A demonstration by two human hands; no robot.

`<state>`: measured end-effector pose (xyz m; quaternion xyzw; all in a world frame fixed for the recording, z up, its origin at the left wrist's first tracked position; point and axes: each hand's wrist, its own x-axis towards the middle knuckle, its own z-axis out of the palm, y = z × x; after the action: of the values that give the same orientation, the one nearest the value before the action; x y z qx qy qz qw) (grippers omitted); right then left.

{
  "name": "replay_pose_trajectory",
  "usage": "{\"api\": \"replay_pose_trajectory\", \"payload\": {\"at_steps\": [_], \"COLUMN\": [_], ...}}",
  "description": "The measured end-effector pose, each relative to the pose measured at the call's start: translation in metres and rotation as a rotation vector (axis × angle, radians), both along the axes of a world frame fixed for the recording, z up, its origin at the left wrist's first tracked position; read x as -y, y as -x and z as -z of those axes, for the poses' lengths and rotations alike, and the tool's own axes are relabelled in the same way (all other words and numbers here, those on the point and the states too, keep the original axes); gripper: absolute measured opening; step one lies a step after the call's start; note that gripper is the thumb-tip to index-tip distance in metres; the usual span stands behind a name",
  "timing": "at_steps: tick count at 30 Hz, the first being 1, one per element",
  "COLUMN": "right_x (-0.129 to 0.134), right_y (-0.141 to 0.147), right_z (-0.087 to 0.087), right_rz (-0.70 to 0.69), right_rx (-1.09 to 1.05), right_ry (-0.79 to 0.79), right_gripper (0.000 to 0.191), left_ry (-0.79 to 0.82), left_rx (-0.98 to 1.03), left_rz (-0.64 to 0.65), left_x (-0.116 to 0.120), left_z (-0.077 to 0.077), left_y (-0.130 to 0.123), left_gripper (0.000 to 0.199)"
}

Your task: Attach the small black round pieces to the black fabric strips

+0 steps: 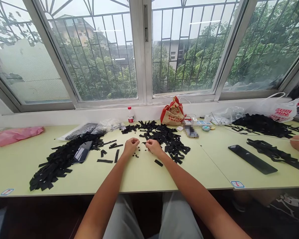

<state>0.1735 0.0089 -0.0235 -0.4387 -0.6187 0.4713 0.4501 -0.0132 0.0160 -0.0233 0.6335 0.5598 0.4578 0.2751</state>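
Note:
Over the middle of the table, my left hand has thumb and fingers pinched together. What it holds, if anything, is too small to make out. Close beside it, my right hand pinches a short black fabric strip whose end points toward the left hand. Several small black round pieces lie on the tabletop below and between the hands. Just past the right hand spreads a heap of black strips. Loose strips are scattered left of my left hand, and a single strip rests under my right forearm.
A long pile of black strips with a dark phone on it covers the left side of the pale table. Along the window stand a bottle and a paper bag. Another person's hand shows at far right.

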Motion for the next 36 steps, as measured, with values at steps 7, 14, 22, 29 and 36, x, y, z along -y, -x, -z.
{"api": "replay_pose_trajectory", "payload": {"at_steps": [7,14,22,29,36], "right_x": [0.000,-0.003,-0.005,-0.009,-0.008], "right_y": [-0.002,0.001,0.003,0.002,0.000], "right_z": [0.000,0.000,-0.001,0.004,0.002], "right_rz": [-0.044,0.046,-0.013,0.057,0.014], "right_rx": [-0.034,-0.022,-0.136,-0.042,-0.023], "right_ry": [-0.005,0.049,-0.050,-0.125,-0.131], "right_gripper": [0.022,0.019,0.030,0.030,0.024], "left_ry": [0.162,0.098,0.023,0.032,0.044], "left_rx": [0.138,0.188,0.175,0.135,0.125], "left_rz": [-0.064,-0.038,0.202,0.279,0.286], "left_x": [-0.013,-0.006,0.003,0.007,0.012], "left_z": [0.000,-0.003,-0.008,-0.010,-0.015], "left_y": [-0.001,-0.005,-0.009,-0.010,-0.011], "left_gripper": [0.024,0.028,0.043,0.041,0.032]}}
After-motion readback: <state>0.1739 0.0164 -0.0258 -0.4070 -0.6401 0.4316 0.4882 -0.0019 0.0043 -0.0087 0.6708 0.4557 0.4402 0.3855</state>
